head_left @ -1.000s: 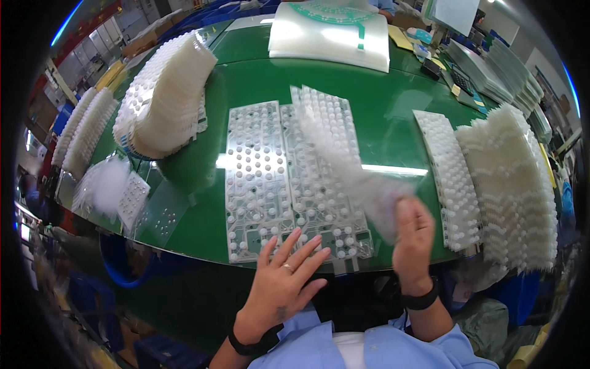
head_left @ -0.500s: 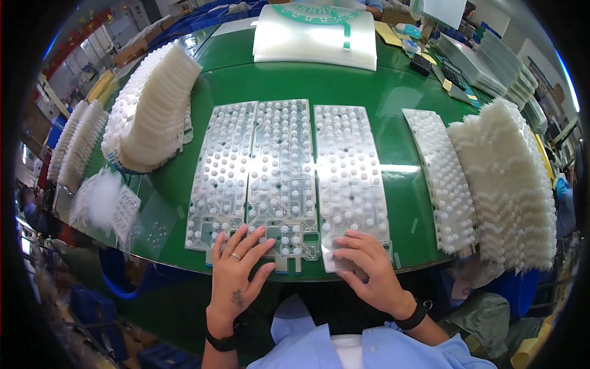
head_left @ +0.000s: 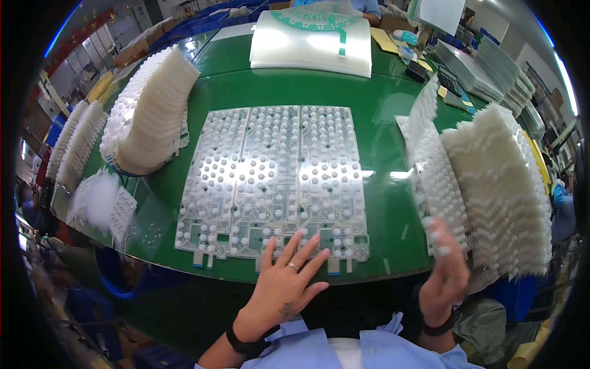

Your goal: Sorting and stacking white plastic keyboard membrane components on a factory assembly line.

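Three translucent keyboard membrane sheets dotted with white domes lie side by side: a left sheet (head_left: 212, 166), a middle sheet (head_left: 267, 178) and a right sheet (head_left: 329, 160). My left hand (head_left: 286, 277) rests with fingers spread on the near ends of the middle and right sheets. At the right, my right hand (head_left: 445, 270) is blurred by motion, its fingers closed at the near end of another membrane sheet (head_left: 427, 141). That sheet is bent up on edge, its far end raised above a flat one (head_left: 402, 126) beside the tall stack.
A tall fanned stack of membrane sheets (head_left: 498, 190) stands at the right, another (head_left: 147, 111) at the left. Smaller bundles (head_left: 77, 144) flank it. A pile of clear curved film (head_left: 310, 49) lies at the far side of the green table (head_left: 227, 92), near another person's arm (head_left: 369, 9).
The rightmost laid sheet now sits against the middle one. My left hand has shifted right along the near edges. My right hand has left it and lifted another sheet at the right.
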`<action>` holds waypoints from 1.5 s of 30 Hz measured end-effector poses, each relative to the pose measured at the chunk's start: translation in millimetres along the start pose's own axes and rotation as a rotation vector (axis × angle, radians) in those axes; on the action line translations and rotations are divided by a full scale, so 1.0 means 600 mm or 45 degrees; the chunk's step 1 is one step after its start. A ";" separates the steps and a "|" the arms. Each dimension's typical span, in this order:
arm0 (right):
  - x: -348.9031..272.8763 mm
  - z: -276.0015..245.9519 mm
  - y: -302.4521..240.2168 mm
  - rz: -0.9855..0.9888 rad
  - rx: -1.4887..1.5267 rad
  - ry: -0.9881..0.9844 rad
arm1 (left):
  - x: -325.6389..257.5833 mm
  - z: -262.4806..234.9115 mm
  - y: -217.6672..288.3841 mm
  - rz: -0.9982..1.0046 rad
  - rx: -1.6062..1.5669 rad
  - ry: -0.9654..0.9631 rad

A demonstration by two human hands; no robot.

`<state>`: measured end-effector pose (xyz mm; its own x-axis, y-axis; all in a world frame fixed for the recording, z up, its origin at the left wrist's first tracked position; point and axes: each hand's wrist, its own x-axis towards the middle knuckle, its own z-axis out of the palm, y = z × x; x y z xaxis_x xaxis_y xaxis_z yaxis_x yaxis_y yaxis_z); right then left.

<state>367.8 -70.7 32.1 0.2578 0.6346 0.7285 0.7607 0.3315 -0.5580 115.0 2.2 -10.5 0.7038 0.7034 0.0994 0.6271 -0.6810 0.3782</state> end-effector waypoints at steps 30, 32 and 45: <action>-0.071 0.059 0.015 0.122 -0.256 -0.804 | -0.236 -0.108 -0.299 -0.910 0.399 0.967; -0.068 0.057 0.010 0.145 -0.215 -0.811 | -0.240 -0.104 -0.299 -0.990 0.245 1.177; -0.017 0.025 -0.117 0.116 0.263 -0.855 | -0.073 -0.058 0.038 0.074 -0.784 0.441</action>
<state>302.9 -89.6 57.7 -0.1585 0.9374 0.3102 0.6078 0.3402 -0.7176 87.0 -37.2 25.7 0.5198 0.7632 0.3837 0.2169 -0.5524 0.8049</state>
